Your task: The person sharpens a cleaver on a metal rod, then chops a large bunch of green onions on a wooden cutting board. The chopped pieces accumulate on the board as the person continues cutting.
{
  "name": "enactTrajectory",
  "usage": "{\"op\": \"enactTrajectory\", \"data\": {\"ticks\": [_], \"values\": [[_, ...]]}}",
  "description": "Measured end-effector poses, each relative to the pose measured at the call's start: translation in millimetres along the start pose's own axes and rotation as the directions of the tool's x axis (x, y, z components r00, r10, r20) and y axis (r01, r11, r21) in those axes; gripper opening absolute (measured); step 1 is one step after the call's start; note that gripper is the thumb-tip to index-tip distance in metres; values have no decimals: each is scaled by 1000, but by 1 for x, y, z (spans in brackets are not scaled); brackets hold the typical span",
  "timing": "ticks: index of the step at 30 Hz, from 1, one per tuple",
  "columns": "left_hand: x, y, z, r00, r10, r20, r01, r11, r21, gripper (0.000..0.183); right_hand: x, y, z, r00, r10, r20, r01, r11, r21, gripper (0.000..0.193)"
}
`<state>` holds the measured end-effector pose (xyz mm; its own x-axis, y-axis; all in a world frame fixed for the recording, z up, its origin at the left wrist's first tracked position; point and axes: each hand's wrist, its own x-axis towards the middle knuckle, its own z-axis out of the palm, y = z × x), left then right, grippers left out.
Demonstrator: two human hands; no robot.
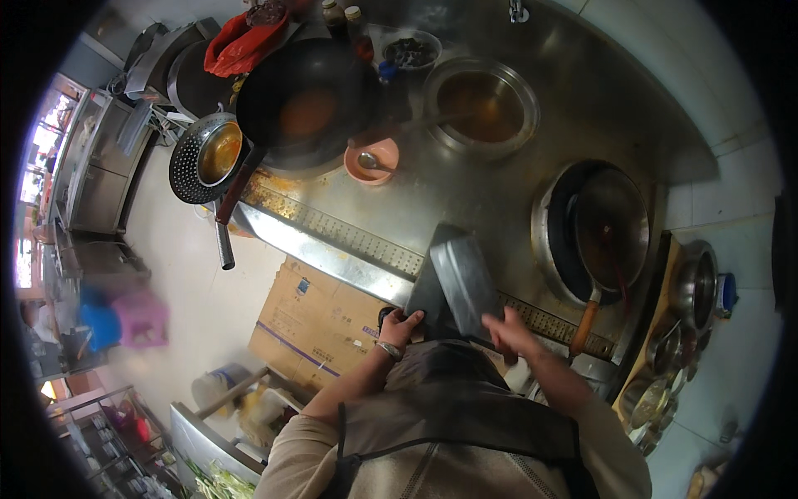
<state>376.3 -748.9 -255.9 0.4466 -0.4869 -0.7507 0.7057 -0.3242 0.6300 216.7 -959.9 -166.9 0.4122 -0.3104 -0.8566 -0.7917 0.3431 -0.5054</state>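
Note:
My left hand point(401, 327) is closed at the near left edge of a dark, flat rectangular thing point(421, 287), its thumb on the edge. A grey, shiny rectangular metal piece point(464, 274) lies tilted over that dark thing. Close against the metal piece's lower right corner is my right hand point(511, 333), blurred, its fingers curled; I cannot make out whether it grips the corner. Both hands are in front of my apron, at the stove's front edge.
A black wok point(303, 104) with brown liquid sits at the far left, beside a pink bowl point(371, 160) with a spoon. A round pot point(482, 108) of brown broth stands at the back. Stacked pans point(592, 233) lie at right. Below left is flattened cardboard point(312, 320).

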Motion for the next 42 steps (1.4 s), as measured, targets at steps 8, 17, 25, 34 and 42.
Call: {"op": "enactTrajectory", "data": {"ticks": [8, 17, 25, 34, 42], "values": [[12, -9, -7, 994, -34, -103, 36, 999, 18, 42, 43, -33, -7, 947, -307, -90, 308, 951, -2, 26], [3, -4, 3, 997, 63, -36, -70, 967, -244, 48, 53, -20, 5, 968, -214, -128, 204, 975, -86, 26], [-4, 5, 7, 993, 98, -61, -110, 962, -249, 42, 31, -8, 5, 952, -294, -85, 294, 956, -13, 25], [3, -1, 7, 985, 167, -45, -173, 963, -209, 42, 84, -50, -11, 917, -360, -173, 349, 933, -95, 25], [-6, -12, -7, 997, -78, 23, 79, 852, -518, 23, 8, 6, -3, 912, -403, -70, 403, 915, -14, 25]]}}
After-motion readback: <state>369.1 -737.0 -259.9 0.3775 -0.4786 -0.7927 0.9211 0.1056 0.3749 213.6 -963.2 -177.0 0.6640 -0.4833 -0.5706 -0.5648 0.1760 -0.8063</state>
